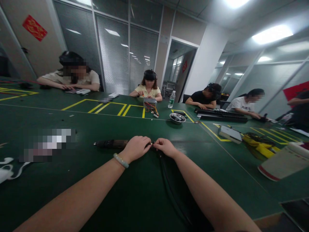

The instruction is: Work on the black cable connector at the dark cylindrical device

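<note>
A dark electric screwdriver [109, 143] lies along the green table with its bit pointing left. My left hand [136, 148], with a pale bangle at the wrist, is closed over its rear end. Close beside it, my right hand [166, 147] pinches the end of a black cable [166, 172] between thumb and fingers. A small bright metal piece shows between the fingertips of both hands. Whether plug and screwdriver are joined there I cannot tell. From my right hand the cable hangs down toward the table's near edge.
The green table [96, 187] bears yellow tape outlines. Ahead stand a metal bowl [177, 118] of dark parts, a water bottle [171, 100] and a box with coloured wires [150, 104]. A white-and-red container [282, 161] is at right; white cords [20, 170] at left. Several people sit opposite.
</note>
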`<act>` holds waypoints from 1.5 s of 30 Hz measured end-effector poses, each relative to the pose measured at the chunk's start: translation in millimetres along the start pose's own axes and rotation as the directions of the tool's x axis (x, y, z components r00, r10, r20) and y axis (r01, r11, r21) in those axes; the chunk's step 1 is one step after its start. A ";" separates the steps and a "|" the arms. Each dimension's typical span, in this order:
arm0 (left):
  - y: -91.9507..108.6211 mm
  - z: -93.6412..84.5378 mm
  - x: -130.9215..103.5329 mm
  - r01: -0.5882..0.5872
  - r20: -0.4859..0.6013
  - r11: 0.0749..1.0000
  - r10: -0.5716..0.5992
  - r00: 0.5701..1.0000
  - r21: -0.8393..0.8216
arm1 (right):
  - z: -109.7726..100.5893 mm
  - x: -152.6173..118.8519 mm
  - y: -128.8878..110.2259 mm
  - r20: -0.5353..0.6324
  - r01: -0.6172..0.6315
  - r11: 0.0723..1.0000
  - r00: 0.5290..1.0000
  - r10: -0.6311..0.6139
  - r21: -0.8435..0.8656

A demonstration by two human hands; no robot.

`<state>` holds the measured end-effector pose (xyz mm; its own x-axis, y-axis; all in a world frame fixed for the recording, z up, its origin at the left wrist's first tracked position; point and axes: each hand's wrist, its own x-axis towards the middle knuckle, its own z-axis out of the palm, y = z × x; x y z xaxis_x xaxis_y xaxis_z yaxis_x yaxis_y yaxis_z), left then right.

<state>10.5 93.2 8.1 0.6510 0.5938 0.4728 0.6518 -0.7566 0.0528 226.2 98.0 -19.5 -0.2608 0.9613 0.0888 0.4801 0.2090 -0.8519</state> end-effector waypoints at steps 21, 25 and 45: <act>-16.1 10.5 3.1 0.034 0.044 0.989 -0.028 0.999 -0.147 | 3.2 -11.4 -9.6 -0.038 -0.038 0.994 0.999 0.034 -0.105; -15.6 9.3 3.7 0.044 0.054 0.988 -0.036 0.998 -0.147 | 1.8 -11.7 -12.1 -0.047 -0.065 0.995 0.997 0.061 -0.073; -16.0 10.8 4.1 0.047 0.054 0.987 -0.039 0.998 -0.154 | 2.6 -15.1 -10.5 -0.020 -0.081 0.995 0.997 0.080 -0.050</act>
<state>6.9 110.7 -0.3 0.6451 0.6368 0.4222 0.6139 -0.7610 0.2098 222.9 80.8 -13.2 -0.2046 0.9783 0.0311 0.5410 0.1395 -0.8294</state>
